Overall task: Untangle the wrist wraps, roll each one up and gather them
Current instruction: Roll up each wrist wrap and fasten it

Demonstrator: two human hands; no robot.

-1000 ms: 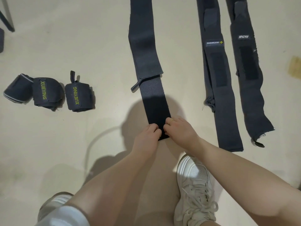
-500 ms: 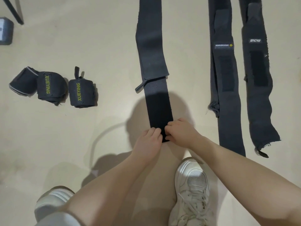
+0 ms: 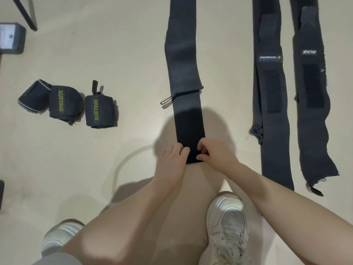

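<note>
- The long wrap (image 3: 186,104) lies flat on the floor (image 3: 124,44), near end by the knees.
- Left hand (image 3: 172,159) and right hand (image 3: 215,154) each pinch that near end.
- It looks soft, light and bendy, so hold both corners and roll tight.

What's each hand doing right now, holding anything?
Left hand: fingers curled on the near end of the flat wrist wrap, pinching it.
Right hand: pinching the same end from the other side.
</note>
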